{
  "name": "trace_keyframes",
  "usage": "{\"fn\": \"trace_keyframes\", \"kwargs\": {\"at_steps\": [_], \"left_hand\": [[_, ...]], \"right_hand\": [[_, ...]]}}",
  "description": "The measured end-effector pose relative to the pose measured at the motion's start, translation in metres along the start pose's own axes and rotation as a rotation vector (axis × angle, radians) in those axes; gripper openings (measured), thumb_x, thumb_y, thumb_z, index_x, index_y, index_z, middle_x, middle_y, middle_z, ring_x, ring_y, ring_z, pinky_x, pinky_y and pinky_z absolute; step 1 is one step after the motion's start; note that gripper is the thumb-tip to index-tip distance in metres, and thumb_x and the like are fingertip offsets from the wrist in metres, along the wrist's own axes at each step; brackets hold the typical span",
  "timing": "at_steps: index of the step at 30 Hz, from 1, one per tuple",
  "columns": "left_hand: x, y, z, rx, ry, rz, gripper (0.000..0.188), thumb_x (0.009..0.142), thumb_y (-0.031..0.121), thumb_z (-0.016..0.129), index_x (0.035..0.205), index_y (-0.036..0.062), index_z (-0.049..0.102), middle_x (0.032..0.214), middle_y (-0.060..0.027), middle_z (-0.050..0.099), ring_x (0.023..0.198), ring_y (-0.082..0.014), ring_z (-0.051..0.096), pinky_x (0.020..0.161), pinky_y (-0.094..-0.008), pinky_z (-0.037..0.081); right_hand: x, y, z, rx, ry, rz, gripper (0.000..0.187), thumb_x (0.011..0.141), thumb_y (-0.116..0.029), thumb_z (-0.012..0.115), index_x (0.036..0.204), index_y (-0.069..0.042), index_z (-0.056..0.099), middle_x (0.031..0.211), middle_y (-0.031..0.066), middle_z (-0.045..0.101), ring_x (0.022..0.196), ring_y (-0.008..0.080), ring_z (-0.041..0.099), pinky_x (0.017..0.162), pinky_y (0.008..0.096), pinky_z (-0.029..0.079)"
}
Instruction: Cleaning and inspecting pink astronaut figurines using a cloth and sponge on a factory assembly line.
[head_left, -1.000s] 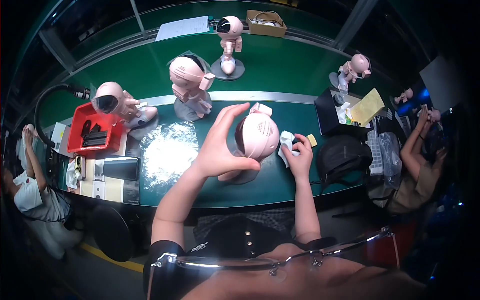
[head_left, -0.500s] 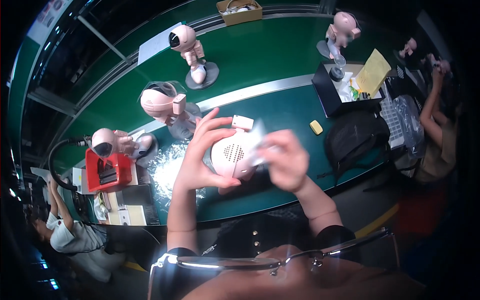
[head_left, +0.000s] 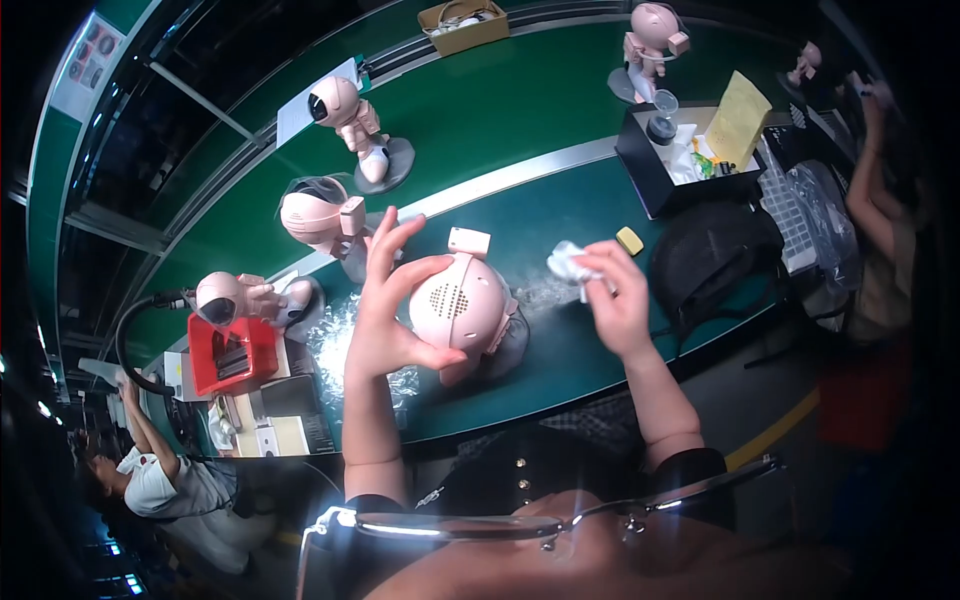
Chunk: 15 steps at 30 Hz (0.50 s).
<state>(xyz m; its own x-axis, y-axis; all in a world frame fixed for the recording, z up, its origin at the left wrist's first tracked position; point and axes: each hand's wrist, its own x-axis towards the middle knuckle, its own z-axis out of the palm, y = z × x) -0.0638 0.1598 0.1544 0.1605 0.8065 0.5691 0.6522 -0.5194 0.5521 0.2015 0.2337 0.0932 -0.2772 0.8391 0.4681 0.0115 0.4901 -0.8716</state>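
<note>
A pink astronaut figure (head_left: 478,312) stands on the green bench in front of me, its round head with a dotted grille and small slots turned up. My left hand (head_left: 390,310) grips the left side of that head between thumb and index finger, the other fingers raised off it. To the right, apart from the figure, my right hand (head_left: 618,300) pinches a crumpled white wipe (head_left: 570,262); I cannot tell if it is cloth or tissue. A small yellow block (head_left: 629,241) lies just beyond my right fingers.
More pink astronaut figures (head_left: 350,120) stand along the bench, one with a plastic-wrapped head (head_left: 318,212). Clear plastic film (head_left: 345,350) lies left. Around are a red bin (head_left: 232,355), a black box (head_left: 680,190) and a black bag (head_left: 715,270). Co-workers sit at both sides.
My right hand has drawn the wipe off the figure's head, out to the right. The left hand still holds the head. The whole view has shifted slightly.
</note>
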Motion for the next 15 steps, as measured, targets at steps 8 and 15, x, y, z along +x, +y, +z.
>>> {"fn": "trace_keyframes", "kwargs": {"at_steps": [8, 15], "left_hand": [[0.001, 0.022, -0.017, 0.182, -0.024, 0.067, 0.073, 0.052, 0.052, 0.082, 0.111, 0.0129, 0.065, 0.146, -0.0208, 0.03, 0.137, -0.0457, 0.018, 0.107, -0.0627, 0.004], [0.0, 0.05, 0.006, 0.504, 0.123, 0.146, 0.076, 0.062, 0.056, 0.076, 0.116, 0.0048, 0.059, 0.114, -0.0099, 0.058, 0.122, -0.0353, 0.045, 0.107, -0.0643, -0.002]], "right_hand": [[0.046, 0.005, -0.07, -0.226, 0.091, 0.023, 0.018, 0.079, -0.001, 0.056, 0.095, 0.003, 0.063, 0.089, 0.0106, 0.06, 0.081, 0.0198, 0.06, 0.073, 0.0267, 0.046], [0.035, 0.02, -0.051, -0.793, -0.332, 0.206, 0.034, 0.065, -0.017, 0.078, 0.091, -0.005, 0.059, 0.094, 0.0133, 0.057, 0.094, 0.0317, 0.056, 0.086, 0.0386, 0.045]]}}
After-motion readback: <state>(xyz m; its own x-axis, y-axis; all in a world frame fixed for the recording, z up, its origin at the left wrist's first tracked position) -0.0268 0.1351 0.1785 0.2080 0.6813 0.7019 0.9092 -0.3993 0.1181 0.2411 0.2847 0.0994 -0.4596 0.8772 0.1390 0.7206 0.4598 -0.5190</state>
